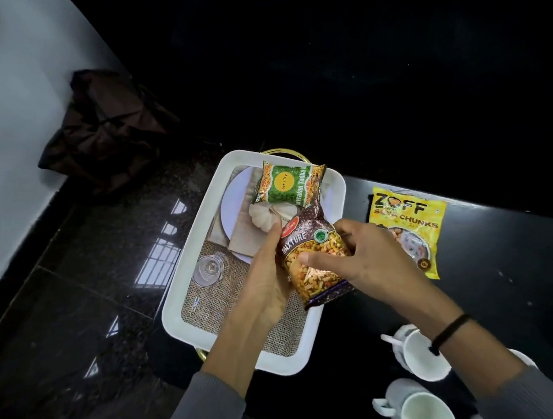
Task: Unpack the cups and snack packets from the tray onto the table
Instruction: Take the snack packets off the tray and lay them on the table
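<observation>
A white tray (186,255) with a printed picture base lies at the black table's left edge. A green snack packet (286,185) lies at its far end. Both hands hold a brown "Mixture" packet (308,262) over the tray's right side. My left hand (266,275) grips its left edge from beneath. My right hand (360,259) holds its right side, thumb pressed on the front. A yellow soya chunks packet (407,229) lies on the table to the right. Two white cups (419,356) (420,408) stand near the front, partly behind my right forearm.
A dark crumpled bag (106,129) sits on the floor against the white wall at the left. Glossy dark floor tiles (79,305) run beside the table. The black table (503,291) stretches right and far into darkness.
</observation>
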`<state>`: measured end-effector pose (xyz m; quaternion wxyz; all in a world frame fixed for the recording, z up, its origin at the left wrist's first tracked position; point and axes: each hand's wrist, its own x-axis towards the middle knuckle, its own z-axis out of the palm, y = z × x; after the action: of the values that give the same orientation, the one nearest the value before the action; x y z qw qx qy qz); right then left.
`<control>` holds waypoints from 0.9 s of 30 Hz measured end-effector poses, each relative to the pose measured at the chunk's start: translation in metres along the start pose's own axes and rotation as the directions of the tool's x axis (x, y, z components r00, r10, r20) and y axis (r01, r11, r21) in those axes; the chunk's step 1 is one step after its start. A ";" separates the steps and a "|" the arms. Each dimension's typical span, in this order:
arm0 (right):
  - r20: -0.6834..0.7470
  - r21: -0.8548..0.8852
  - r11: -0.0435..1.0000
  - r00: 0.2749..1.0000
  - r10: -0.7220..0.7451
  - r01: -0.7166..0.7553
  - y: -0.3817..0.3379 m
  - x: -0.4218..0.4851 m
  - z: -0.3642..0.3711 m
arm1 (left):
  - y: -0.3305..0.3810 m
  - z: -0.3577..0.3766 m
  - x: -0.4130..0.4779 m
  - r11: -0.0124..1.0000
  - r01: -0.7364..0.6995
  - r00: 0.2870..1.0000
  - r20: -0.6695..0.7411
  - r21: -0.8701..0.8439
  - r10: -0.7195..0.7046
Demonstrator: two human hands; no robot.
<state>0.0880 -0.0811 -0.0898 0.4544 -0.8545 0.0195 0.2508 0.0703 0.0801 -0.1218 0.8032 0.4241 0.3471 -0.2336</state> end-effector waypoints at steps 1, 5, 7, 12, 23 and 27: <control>0.001 0.086 0.996 0.999 0.032 -0.032 0.003 -0.001 -0.003 | -0.002 0.003 0.000 1.000 -0.003 0.999 0.039 -0.028 0.004; 0.085 0.410 0.902 0.990 0.113 -0.138 0.021 -0.012 -0.014 | -0.007 0.019 0.000 0.987 -0.123 0.992 0.039 0.107 0.120; 0.104 0.493 0.859 0.990 0.096 -0.135 0.031 -0.019 -0.020 | -0.009 0.030 0.001 0.954 -0.216 0.976 0.037 0.209 0.213; 0.036 0.669 0.738 0.995 0.092 -0.092 0.052 -0.035 -0.041 | -0.013 0.067 0.002 0.887 -0.298 0.954 0.095 0.352 0.283; -0.045 0.708 0.671 0.934 0.354 -0.220 0.104 -0.052 -0.099 | -0.057 0.131 0.015 0.890 -0.165 0.984 0.129 0.425 0.121; -0.122 0.683 0.691 0.897 0.426 -0.235 0.135 -0.059 -0.116 | -0.081 0.145 0.025 0.806 -0.190 0.977 0.193 0.561 0.096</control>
<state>0.0495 -0.2631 -0.1134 0.6627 -0.6496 0.3224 0.1868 0.0849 -0.0874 -0.1244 0.6770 0.6525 0.1637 -0.2985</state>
